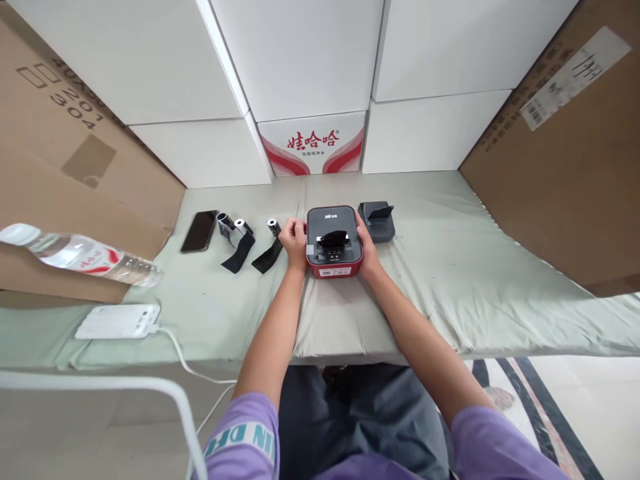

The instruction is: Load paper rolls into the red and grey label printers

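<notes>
A small boxy device (pixel 320 233), black on top with a red body, stands in the middle of the covered table; it resembles a small label printer. A black strip sticks up from the slot in its top. My left hand (pixel 294 239) is closed against its left side, fingers curled and partly hidden. Around the right side wraps my right hand (pixel 367 250). Just behind that hand sits a dark grey device (pixel 384 230) with a black flap raised. Left of my left hand lies a small roll (pixel 273 227) with a black strip (pixel 267 259) trailing from it.
Farther left are two more rolls (pixel 241 228), a phone (pixel 199 231), a white power bank (pixel 117 322) with a cable, and a tilted water bottle (pixel 85 257). White boxes (pixel 315 73) wall the back; cardboard boxes (pixel 555 153) flank both sides. A white rail (pixel 125 384) crosses the lower left.
</notes>
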Action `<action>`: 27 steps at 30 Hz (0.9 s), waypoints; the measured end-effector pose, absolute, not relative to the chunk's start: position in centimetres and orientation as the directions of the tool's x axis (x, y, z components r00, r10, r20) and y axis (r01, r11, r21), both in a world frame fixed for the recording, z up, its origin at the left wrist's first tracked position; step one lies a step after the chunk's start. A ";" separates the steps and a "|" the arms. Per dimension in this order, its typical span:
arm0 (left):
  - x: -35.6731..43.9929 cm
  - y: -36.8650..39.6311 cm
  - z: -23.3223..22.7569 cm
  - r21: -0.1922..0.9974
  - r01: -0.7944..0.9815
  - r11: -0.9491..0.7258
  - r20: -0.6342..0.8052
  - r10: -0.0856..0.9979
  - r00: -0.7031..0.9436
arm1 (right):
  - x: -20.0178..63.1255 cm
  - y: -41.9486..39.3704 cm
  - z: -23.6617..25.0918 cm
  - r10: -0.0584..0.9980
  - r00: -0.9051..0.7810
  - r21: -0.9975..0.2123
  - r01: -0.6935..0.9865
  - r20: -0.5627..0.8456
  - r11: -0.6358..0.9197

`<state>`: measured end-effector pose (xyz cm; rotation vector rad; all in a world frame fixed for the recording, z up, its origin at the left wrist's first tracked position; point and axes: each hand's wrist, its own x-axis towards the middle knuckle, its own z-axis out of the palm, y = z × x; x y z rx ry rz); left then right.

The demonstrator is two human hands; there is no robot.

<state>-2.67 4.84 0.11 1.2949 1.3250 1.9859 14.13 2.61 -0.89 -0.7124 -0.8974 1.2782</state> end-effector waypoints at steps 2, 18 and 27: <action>-2.8 5.2 -0.1 0.884 0.123 -0.450 0.455 0.772 -0.444 | 14.1 2.5 -1.4 0.976 0.059 -0.853 -0.477 0.210 0.213; -3.5 5.0 0.0 0.937 -0.041 -0.348 0.323 0.903 -0.284 | 13.6 2.3 -1.8 0.966 0.139 -0.891 -0.376 0.218 0.255; -3.2 4.9 0.1 0.946 -0.065 -0.317 0.282 0.907 -0.314 | 13.6 1.9 -1.1 0.957 0.202 -0.909 -0.321 0.209 0.266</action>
